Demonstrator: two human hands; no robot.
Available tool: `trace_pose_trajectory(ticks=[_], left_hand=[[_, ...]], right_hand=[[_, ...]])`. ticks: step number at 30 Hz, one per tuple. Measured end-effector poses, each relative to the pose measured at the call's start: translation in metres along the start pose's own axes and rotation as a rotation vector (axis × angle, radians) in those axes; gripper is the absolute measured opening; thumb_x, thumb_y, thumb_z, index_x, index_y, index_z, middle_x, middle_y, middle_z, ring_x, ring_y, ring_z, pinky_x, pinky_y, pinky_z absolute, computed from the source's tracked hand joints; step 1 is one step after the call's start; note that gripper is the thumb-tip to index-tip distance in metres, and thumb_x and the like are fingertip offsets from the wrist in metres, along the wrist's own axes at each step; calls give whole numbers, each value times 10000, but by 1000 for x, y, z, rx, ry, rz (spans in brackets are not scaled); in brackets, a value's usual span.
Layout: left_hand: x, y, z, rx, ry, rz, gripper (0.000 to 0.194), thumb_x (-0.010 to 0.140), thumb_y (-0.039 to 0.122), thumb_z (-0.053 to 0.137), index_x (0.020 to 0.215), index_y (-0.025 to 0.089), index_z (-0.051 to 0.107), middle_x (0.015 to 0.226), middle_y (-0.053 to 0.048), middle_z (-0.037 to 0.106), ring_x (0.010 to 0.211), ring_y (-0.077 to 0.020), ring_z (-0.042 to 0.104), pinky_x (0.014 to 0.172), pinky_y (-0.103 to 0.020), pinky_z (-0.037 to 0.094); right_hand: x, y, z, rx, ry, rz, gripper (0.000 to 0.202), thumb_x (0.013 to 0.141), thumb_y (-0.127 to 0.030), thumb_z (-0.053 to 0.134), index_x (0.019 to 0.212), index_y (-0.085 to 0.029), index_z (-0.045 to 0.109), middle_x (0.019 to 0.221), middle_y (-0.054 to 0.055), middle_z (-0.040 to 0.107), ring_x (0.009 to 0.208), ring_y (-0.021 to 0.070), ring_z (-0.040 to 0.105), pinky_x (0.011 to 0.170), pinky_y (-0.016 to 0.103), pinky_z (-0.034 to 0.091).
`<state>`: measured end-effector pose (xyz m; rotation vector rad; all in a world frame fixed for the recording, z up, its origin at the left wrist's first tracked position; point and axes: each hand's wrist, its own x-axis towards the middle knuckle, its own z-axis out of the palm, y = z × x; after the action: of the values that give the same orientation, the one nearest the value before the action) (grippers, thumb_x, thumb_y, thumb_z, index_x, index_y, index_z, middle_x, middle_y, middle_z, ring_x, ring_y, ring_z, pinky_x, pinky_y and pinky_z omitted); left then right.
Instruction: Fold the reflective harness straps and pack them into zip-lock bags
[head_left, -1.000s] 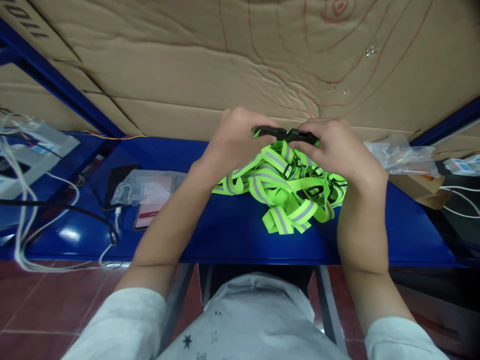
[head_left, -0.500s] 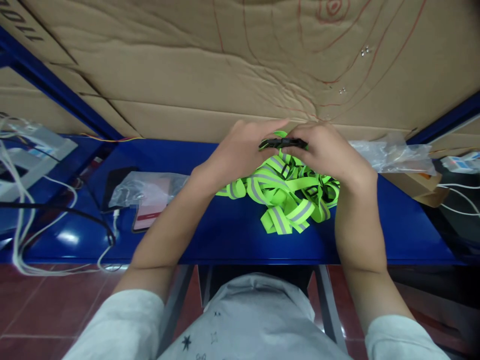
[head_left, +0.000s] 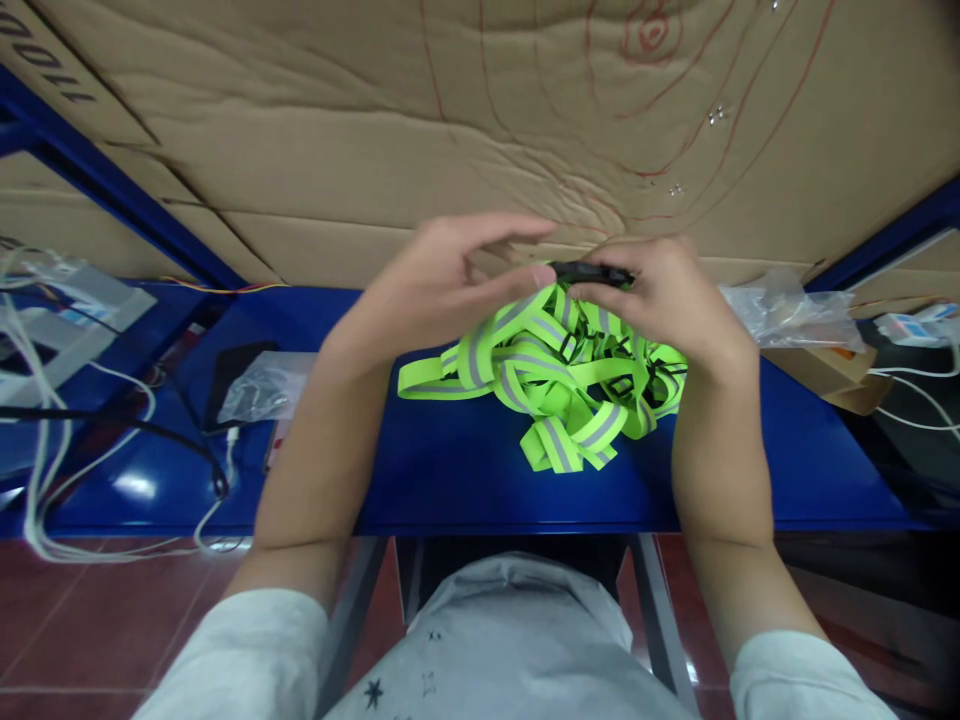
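A tangle of neon-green reflective straps [head_left: 540, 370] with grey stripes and small black fittings lies on the blue table. Above its back edge, my right hand [head_left: 652, 290] pinches a black plastic buckle [head_left: 592, 273] between thumb and fingers. My left hand [head_left: 457, 270] is just left of the buckle, with its fingers stretched out and apart from the thumb. The left thumb tip is close to the buckle's left end; whether it touches I cannot tell. One strap loop sticks out to the left under my left wrist.
A large cardboard sheet [head_left: 337, 150] with red curved lines stands behind the blue table [head_left: 450, 480]. At left are a clear plastic bag [head_left: 266, 385], a dark flat object [head_left: 229, 375] and white cables [head_left: 45, 440]. Another plastic bag [head_left: 795, 310] and an open cardboard box [head_left: 825, 375] sit at right.
My left hand has opened and drawn back to the left from the buckle. My right hand and the buckle have shifted slightly right. A strap loop now shows farther left.
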<state>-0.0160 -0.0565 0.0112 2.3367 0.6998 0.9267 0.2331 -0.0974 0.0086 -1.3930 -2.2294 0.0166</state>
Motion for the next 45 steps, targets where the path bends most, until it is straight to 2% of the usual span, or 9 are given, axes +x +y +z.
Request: trace_pose_trajectory(ticks=[3, 7, 13, 20, 27, 33, 36, 42, 45], left_hand=[[2, -6, -9, -62, 108, -3, 537, 989, 589, 616, 1409, 255, 626, 1436, -55, 670, 1318, -311, 617, 1158, -478, 483], [11, -26, 7, -330, -3, 15, 827, 797, 592, 837, 1496, 263, 541, 1524, -72, 580, 1479, -352, 483, 1252, -502, 394], [17, -21, 36, -680, 142, -112, 597, 737, 297, 921, 1272, 234, 664, 1197, -50, 727, 1307, -338, 648, 1111, -491, 538], [14, -7, 21, -921, 211, -175, 489, 805, 172, 839, 1258, 250, 673, 914, 3, 742, 1057, -266, 769, 948, -388, 620], [16, -12, 19, -985, 306, -94, 629, 715, 244, 906, 1294, 296, 667, 915, 28, 740, 1022, -238, 769, 850, -310, 633], [17, -4, 27, -972, 400, -32, 668, 660, 198, 962, 1242, 307, 652, 972, 51, 754, 897, -195, 746, 781, -316, 614], [15, 0, 30, -959, 340, -87, 708, 629, 228, 982, 1252, 297, 652, 977, 32, 770, 964, -226, 747, 858, -336, 600], [10, -10, 33, -1034, -139, -141, 418, 802, 460, 876, 1116, 209, 763, 1070, -48, 774, 1144, -296, 734, 958, -388, 602], [9, -16, 33, -1029, -222, -138, 470, 778, 520, 881, 1109, 203, 772, 1063, -57, 781, 1151, -321, 735, 999, -425, 602]], right_hand=[[-1, -4, -5, 67, 153, -33, 195, 976, -381, 658, 1057, -251, 780, 1116, 69, 776, 1063, 282, 711, 952, 427, 531], [4, -8, 7, 144, 369, -126, 179, 986, -346, 644, 1109, -297, 765, 1175, 42, 760, 1171, 258, 684, 1060, 435, 541], [10, -11, 23, 293, 512, -59, 217, 943, -372, 700, 1155, -344, 738, 1336, 28, 686, 1315, 277, 615, 1158, 457, 510], [8, 12, 18, 850, 191, -119, 866, 743, -706, 816, 1498, -422, 502, 1610, -8, 491, 1495, 278, 474, 1247, 433, 426], [4, 20, 25, 1193, -245, 58, 566, 811, -621, 809, 1232, -249, 737, 1164, 62, 767, 1019, 221, 742, 922, 367, 631], [-3, -9, 9, 1229, -192, 88, 412, 824, -437, 858, 1153, -202, 776, 1075, 42, 786, 996, 182, 758, 949, 309, 624], [-3, -19, 8, 1232, -18, 129, 312, 801, -402, 876, 1025, -210, 776, 971, 18, 789, 895, 191, 764, 887, 349, 653], [1, -32, 7, 1393, 252, 181, 232, 889, -441, 798, 906, -211, 773, 861, -1, 785, 727, 134, 728, 691, 263, 662], [-3, -42, 0, 1318, 327, 238, 212, 899, -427, 791, 884, -216, 779, 857, 3, 784, 710, 141, 724, 674, 268, 662]])
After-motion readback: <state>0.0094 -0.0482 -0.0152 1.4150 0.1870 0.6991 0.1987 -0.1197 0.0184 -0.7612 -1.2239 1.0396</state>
